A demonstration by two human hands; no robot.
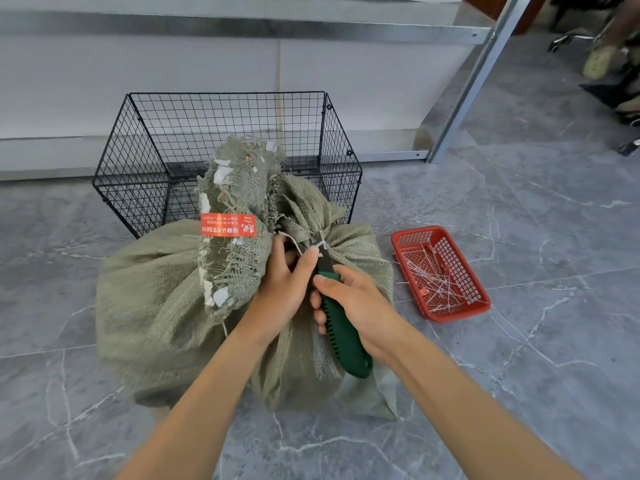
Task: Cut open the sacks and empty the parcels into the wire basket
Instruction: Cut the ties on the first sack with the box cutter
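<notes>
Left forearm (214, 393) and right forearm (450, 386) enter from the bottom edge and converge on the tied neck of the sack. Green woven sack (145, 306) sits full and bulging on the grey marble-pattern floor (519, 375), directly in front of the person, neck up. Its frayed upper flap (239, 188) stands upright and carries a red label (228, 225) with white print. Black wire basket (221, 133) stands just behind the sack against the white wall panel (207, 64); the flap and the sack's bulk cover part of the basket's front mesh. Left hand (284, 285) is curled round the gathered neck of the sack, thumb stretched up toward the white tie (320, 244) that cinches it. Knife (341, 327) lies immediately right of that hand. Its long axis runs from the handle butt at lower right, up and slightly left, pointing away from the person. The dark blade (323, 259) sits at the tie, between the left thumb and the sack cloth. Whether the edge is under the tie, cannot tell. Right hand (360, 306) is wrapped tight on the ribbed green handle, thumb on top near the blade end; the two hands are nearly touching. Right of the sack, well apart, a red plastic mesh tray (478, 303) lies on the floor holding loose white cut ties (436, 282). Beyond it a slanted metal frame leg (467, 88), and at top right a pale shoe (597, 62) beside a chair base (568, 39).
</notes>
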